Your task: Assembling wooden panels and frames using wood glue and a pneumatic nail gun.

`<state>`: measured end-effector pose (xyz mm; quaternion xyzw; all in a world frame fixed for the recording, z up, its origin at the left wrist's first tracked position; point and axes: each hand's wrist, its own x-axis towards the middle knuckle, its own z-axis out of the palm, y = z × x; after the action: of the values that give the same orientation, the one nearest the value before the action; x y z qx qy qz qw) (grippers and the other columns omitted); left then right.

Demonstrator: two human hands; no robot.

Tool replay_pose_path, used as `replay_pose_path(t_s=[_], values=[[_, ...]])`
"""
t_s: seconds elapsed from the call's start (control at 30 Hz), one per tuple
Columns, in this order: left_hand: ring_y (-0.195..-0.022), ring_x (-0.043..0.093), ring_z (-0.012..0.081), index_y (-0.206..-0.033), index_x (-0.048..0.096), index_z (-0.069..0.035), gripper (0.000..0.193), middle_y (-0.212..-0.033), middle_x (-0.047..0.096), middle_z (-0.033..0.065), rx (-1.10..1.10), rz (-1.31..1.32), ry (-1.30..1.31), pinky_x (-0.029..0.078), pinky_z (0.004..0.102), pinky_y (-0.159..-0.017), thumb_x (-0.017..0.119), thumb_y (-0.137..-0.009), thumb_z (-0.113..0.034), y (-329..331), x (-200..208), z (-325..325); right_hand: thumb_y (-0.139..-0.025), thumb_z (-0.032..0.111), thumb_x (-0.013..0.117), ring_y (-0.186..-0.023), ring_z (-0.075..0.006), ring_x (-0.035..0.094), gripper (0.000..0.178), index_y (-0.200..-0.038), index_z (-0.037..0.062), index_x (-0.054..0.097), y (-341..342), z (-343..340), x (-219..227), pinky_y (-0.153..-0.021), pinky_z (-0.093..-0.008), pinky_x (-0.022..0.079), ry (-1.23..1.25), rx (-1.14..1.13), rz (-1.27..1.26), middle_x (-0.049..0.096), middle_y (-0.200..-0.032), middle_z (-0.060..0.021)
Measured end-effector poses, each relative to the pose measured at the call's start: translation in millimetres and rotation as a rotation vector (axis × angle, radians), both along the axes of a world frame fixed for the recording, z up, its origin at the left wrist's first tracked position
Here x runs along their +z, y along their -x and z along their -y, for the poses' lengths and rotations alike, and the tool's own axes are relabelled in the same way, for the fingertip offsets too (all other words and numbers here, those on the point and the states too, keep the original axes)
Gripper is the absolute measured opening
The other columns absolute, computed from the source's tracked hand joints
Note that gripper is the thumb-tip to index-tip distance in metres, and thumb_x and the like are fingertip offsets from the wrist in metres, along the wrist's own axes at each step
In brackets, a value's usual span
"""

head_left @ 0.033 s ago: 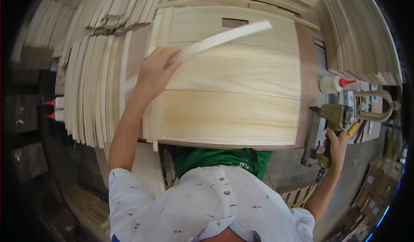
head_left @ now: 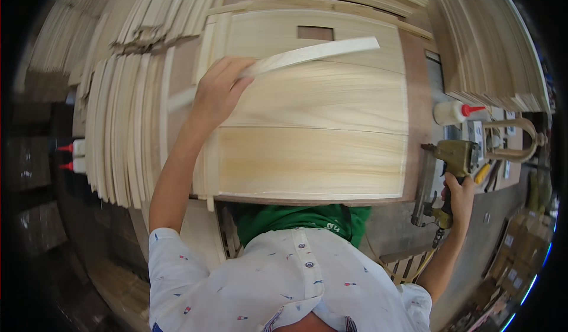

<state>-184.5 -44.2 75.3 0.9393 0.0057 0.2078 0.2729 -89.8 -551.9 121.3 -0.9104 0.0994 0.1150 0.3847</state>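
My left hand (head_left: 221, 93) is closed around a pale wooden strip (head_left: 319, 50), held above the far left part of a wooden panel (head_left: 313, 160). The strip slants up to the right and its left end is blurred behind my wrist. The panel lies flat, with a small rectangular cutout (head_left: 315, 33) near its far edge and a thin white line, which looks like glue, along its near and right edges. Off the panel's right side, my right hand (head_left: 458, 199) grips the handle of a nail gun (head_left: 454, 154), its nose pointing left.
Stacked wooden strips (head_left: 121, 131) fill the left side. A white glue bottle with a red tip (head_left: 448, 113) lies right of the panel, near a curved wooden frame (head_left: 513, 154). Tall board stacks (head_left: 482, 48) stand at the far right. Two more red-tipped bottles (head_left: 78, 165) sit at the far left.
The wooden strip has tilted a little flatter in my left hand, which has shifted slightly. My right hand keeps its hold on the nail gun. The whole view has shifted slightly.
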Motion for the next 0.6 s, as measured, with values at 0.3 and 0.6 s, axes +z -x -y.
replay_pose_path(t_s=[0.3, 0.6], values=[[-0.101, 0.054, 0.0303, -0.106, 0.068, -0.004, 0.023, -0.106, 0.065, 0.0119, -0.143, 0.282, -0.177, 0.043, 0.04, -0.092, 0.065, -0.084, -0.012, -174, -71, 6, -0.083, 0.018, 0.065, -0.047, -0.0137, 0.053, 0.024, -0.085, -0.0046, 0.058, -2, 5, -5, -0.045, -0.029, 0.042, 0.014, -0.006, -0.053, 0.056, -0.064, -0.0051], [-0.105, 0.051, 0.0268, -0.107, 0.069, -0.006, 0.023, -0.104, 0.061, 0.0059, -0.17, 0.213, -0.051, 0.042, 0.037, -0.094, 0.064, -0.087, -0.016, -210, -88, -31, -0.083, 0.015, 0.065, -0.047, -0.0138, 0.053, 0.021, -0.085, -0.0042, 0.056, -3, 3, -5, -0.044, -0.0292, 0.041, 0.02, -0.084, -0.043, 0.056, -0.066, -0.0065]])
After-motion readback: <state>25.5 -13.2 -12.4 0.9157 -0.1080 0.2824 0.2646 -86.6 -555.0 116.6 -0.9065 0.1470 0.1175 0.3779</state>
